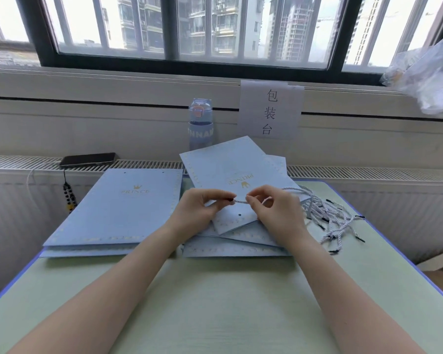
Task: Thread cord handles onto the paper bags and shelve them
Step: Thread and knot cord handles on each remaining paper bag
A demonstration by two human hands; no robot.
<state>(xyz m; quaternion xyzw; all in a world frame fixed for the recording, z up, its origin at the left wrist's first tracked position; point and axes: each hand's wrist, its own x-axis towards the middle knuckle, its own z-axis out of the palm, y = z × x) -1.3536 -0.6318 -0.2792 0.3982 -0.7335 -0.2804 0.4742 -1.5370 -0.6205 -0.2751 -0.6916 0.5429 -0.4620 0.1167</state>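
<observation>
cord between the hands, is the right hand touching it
Touching: the head view shows the right hand pinching the cord between thumb and forefinger.

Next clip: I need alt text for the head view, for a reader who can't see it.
The left hand and right hand pinch a white twisted cord above a flat light-blue paper bag on a pale green table. A second bag stack lies left, loose cords right; a water bottle, phone and paper sign sit behind.
</observation>
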